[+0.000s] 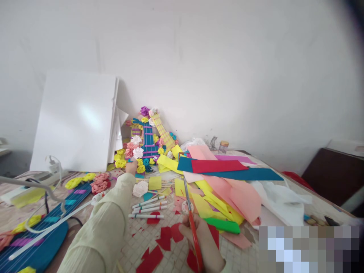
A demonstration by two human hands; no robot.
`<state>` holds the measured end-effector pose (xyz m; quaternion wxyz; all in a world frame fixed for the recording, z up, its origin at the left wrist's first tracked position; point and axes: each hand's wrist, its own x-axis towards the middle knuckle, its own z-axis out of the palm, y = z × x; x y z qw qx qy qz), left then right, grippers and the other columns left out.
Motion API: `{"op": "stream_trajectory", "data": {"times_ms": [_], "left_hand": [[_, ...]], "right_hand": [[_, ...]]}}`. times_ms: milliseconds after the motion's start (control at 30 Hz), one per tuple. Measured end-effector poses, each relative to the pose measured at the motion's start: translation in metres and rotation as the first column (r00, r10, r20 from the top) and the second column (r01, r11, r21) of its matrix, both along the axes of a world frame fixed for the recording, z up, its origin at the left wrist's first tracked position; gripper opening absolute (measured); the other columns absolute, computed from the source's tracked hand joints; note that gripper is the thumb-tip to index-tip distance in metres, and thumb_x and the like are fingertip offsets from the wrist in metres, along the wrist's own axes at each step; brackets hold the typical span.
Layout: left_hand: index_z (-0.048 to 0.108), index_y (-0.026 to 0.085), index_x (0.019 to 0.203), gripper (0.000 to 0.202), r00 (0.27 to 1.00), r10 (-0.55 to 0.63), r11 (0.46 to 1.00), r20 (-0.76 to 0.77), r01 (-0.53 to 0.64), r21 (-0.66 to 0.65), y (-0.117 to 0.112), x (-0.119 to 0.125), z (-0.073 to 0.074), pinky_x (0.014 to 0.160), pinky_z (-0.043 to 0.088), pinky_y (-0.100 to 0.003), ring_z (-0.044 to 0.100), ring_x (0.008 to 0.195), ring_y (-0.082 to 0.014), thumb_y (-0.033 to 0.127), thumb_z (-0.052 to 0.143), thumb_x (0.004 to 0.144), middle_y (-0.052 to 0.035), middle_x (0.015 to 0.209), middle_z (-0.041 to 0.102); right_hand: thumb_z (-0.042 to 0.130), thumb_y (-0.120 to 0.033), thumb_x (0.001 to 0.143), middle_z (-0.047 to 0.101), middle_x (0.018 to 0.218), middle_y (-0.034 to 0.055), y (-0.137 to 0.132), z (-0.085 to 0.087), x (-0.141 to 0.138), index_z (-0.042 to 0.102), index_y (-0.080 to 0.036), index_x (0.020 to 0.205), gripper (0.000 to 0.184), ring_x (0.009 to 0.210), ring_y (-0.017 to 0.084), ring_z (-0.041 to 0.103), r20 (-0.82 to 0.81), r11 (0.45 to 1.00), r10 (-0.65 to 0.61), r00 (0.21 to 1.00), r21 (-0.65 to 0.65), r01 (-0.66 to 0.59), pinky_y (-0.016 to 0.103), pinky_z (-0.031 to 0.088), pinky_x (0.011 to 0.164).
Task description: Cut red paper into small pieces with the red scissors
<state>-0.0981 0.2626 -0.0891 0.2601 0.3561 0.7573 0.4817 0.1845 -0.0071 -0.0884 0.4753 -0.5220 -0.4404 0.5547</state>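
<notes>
Arm outstretched, left hand reaches the flowers, grip unclear; nearer, right hand clamps scissors, blades up.

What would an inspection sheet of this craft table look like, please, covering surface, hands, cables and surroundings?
Surface: table under a tile-patterned cover, mostly hidden by paper.
Job's things: scissors, red-handled, blades pointing away; paper flowers piled near the wall.
Clutter: red scraps, markers, coloured paper sheets, small jar.
Hands: right hand holds the scissors; left hand reaches to the paper flowers, grip unclear.
Cables: white cable looping at the left.
Surroundings: white boards leaning against a white wall.
</notes>
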Motion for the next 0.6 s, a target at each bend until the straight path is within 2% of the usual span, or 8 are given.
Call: {"op": "stream_trajectory", "data": {"times_ms": [100,200,333,467,600], "left_hand": [[0.053,0.015,0.117,0.034,0.998,-0.015,1.000,0.062,0.015,0.003,-0.003,0.001,0.000,0.082,0.050,-0.042,0.058,0.099,-0.0215,0.032,0.054,0.087,-0.0091,0.116,0.056],[0.053,0.015,0.116,0.033,0.990,-0.090,0.996,0.110,0.087,0.034,-0.009,0.005,0.000,0.081,0.051,-0.041,0.058,0.097,-0.0210,0.032,0.054,0.087,-0.0088,0.115,0.056],[0.054,0.015,0.115,0.032,0.981,-0.160,0.984,0.113,0.148,0.102,-0.019,0.014,0.002,0.080,0.051,-0.040,0.059,0.096,-0.0205,0.031,0.054,0.087,-0.0085,0.113,0.057],[0.054,0.015,0.115,0.032,0.994,-0.099,0.978,0.053,0.088,0.187,-0.024,0.020,0.012,0.080,0.051,-0.040,0.059,0.096,-0.0205,0.032,0.054,0.087,-0.0086,0.113,0.057],[0.054,0.014,0.115,0.032,0.999,0.012,0.959,-0.045,0.001,0.283,-0.031,0.021,0.019,0.079,0.051,-0.040,0.059,0.095,-0.0200,0.031,0.054,0.087,-0.0086,0.113,0.057]], "right_hand": [[0.071,-0.034,0.059,0.037,0.055,-0.0077,-0.002,0.000,-0.001,0.049,-0.016,0.073,0.033,0.046,0.006,0.028,-0.021,1.000,-0.026,0.999,0.005,0.026,0.021,0.022,0.043],[0.073,-0.035,0.056,0.038,0.057,-0.0068,-0.003,-0.001,-0.001,0.051,-0.015,0.073,0.035,0.047,0.006,0.030,-0.024,0.998,-0.053,0.998,0.028,0.054,0.021,0.024,0.044],[0.071,-0.035,0.060,0.035,0.048,-0.0090,-0.001,-0.004,0.001,0.048,-0.016,0.077,0.034,0.042,0.006,0.027,-0.015,1.000,-0.002,1.000,-0.013,0.002,0.022,0.018,0.042],[0.071,-0.032,0.059,0.033,0.048,-0.0089,0.003,-0.008,0.002,0.045,-0.017,0.071,0.033,0.042,0.006,0.026,0.014,0.999,0.031,0.999,0.015,-0.031,0.021,0.017,0.043],[0.073,-0.032,0.056,0.036,0.051,-0.0072,0.006,-0.008,0.000,0.046,-0.017,0.066,0.032,0.046,0.006,0.029,0.000,0.998,-0.014,1.000,0.055,0.014,0.021,0.020,0.045]]}}
